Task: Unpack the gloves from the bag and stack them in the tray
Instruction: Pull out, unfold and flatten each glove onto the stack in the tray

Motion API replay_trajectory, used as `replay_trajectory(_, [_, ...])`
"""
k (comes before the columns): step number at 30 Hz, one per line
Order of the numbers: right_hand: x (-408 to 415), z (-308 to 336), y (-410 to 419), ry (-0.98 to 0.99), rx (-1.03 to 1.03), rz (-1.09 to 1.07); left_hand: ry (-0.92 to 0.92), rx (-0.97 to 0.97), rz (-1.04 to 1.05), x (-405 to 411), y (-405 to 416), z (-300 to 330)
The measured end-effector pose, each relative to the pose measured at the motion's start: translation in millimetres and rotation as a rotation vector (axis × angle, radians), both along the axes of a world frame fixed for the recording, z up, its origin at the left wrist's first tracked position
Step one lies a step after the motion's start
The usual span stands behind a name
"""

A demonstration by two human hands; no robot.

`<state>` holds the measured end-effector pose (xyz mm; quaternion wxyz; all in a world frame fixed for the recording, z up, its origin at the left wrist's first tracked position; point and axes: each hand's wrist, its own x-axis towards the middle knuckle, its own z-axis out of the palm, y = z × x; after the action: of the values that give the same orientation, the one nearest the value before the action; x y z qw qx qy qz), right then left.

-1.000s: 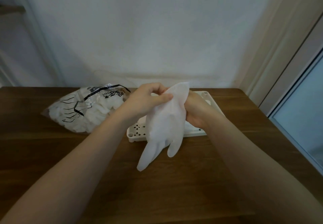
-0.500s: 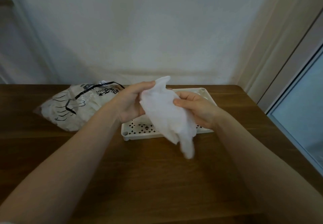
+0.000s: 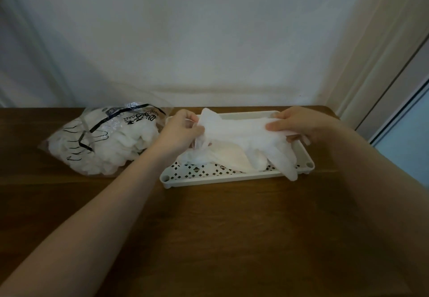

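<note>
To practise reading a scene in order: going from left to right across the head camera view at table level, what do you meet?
bag of gloves → left hand → glove held between the hands → right hand, all over or beside the tray on the table.

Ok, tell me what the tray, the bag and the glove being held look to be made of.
Tray: looks like rigid moulded plastic, matt cream, with a perforated floor and a raised rim.
Bag: thin clear plastic film, glossy and crinkled, with black print; the white gloves inside show through.
Glove: thin, limp white material, slightly translucent and matt; probably disposable latex or vinyl, hard to tell which.
</note>
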<state>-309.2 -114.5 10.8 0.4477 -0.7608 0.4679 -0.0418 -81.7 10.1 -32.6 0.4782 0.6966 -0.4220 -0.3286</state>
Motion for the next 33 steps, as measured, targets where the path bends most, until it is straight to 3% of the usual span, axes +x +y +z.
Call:
replay_trajectory(6, [18.8, -10.7, -21.7, 0.076, -0.315, -0.148, -0.268, -0.022, -0.052, 0.9, -4.6, -2.4])
replay_trajectory(9, [34.9, -28.7, -16.9, 0.23, -0.741, -0.195, -0.452, 0.076, -0.042, -0.1, -11.4, -2.8])
replay_trajectory(11, [44.4, -37.1, 0.4, 0.142, -0.978, -0.052, -0.464, 0.091, -0.021, 0.6, -14.8, -5.5])
replay_trajectory(13, [52.7, -42.2, 18.0, 0.061, -0.968, 0.151, -0.451, 0.104, 0.005, 1.6, -17.3, -8.6])
replay_trajectory(16, [55.6, -55.0, 26.7, 0.144, -0.801, 0.328, -0.515, 0.128, 0.016, 2.4, -20.1, -14.9])
replay_trajectory(21, [50.1, -69.0, 26.3, 0.387, -0.566, 0.42, -0.604, 0.136, -0.016, 4.5, -21.2, -23.6])
replay_trajectory(26, [50.2, -54.1, 26.1, 0.385, -0.561, 0.434, -0.611, 0.145, -0.061, 6.7, -15.8, -24.3])
replay_trajectory(30, [37.3, -60.8, 24.6, 0.557, -0.688, 0.506, -0.689, 0.175, -0.089, 15.5, -11.9, -21.2])
replay_trajectory(33, [27.2, -70.8, 19.2, 0.539, -0.541, 0.492, -0.817, 0.273, -0.163, 17.5, -7.7, -22.5])
